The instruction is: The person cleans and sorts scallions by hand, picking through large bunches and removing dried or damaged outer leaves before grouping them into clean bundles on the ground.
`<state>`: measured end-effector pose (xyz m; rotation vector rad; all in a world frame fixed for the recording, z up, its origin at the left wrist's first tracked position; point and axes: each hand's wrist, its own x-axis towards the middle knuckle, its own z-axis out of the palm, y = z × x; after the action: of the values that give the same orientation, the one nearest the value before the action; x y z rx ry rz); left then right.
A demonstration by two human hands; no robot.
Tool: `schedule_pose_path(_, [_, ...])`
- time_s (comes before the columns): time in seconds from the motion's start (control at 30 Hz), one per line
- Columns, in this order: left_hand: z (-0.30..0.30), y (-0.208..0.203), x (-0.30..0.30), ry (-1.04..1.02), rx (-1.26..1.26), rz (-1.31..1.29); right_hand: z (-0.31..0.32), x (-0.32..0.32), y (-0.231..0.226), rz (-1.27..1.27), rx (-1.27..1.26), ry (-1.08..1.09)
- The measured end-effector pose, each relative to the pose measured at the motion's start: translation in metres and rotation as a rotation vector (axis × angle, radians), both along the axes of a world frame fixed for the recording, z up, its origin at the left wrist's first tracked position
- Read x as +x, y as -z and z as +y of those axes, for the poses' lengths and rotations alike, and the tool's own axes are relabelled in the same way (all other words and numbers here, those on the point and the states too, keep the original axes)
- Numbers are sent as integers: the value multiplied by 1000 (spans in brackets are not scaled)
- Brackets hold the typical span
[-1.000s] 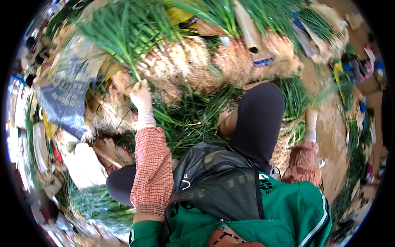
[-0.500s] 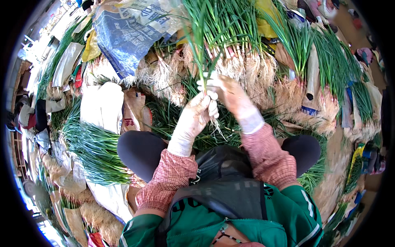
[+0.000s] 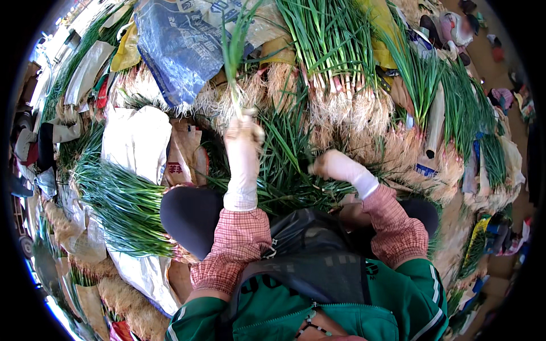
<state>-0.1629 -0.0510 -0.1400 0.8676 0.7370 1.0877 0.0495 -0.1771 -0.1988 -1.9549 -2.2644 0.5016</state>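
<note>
My left hand (image 3: 243,133), in a whitish glove, is closed around the lower end of a spring onion (image 3: 234,54). The plant stands upright from the fist, its green leaves pointing away from me. Low over a heap of loose green leaves (image 3: 284,184) between my knees is my right hand (image 3: 335,166), gloved too. Its fingers look bent but are smeared by motion, and I cannot make out whether anything is in them. Ahead of my hands lies a large row of spring onions (image 3: 335,79), roots toward me.
To my left, more spring onions (image 3: 122,199) lie beside a white sack (image 3: 136,142). A blue plastic sheet (image 3: 179,51) lies at the far left of my hands. Further bunches (image 3: 460,96) lie at the right, and a person (image 3: 455,28) is at the far right.
My hands were together on the spring onion. Now they are apart: the left has carried it left and farther from me, and the right has come down toward the leaf heap.
</note>
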Motion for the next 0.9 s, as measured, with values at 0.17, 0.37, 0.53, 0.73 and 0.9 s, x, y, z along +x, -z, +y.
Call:
schedule_pose_path(0.17, [-6, 16, 11, 586, -355, -312, 59, 7, -84, 71, 205, 847])
schedule_pose_path(0.37, [-6, 0, 17, 534, -410, -589, 72, 85, -97, 476, 634, 540])
schedule_pose_path(0.53, [-4, 4, 38, 664, -279, -419, 41, 57, -89, 655, 479, 675])
schedule_pose_path(0.73, [-4, 5, 55, 589, -121, 118, -7, -56, -61, 1034, 301, 655])
schedule_pose_path(0.9, [-20, -16, 44, 438, -33, 251, -2, -29, -49, 1278, 320, 795])
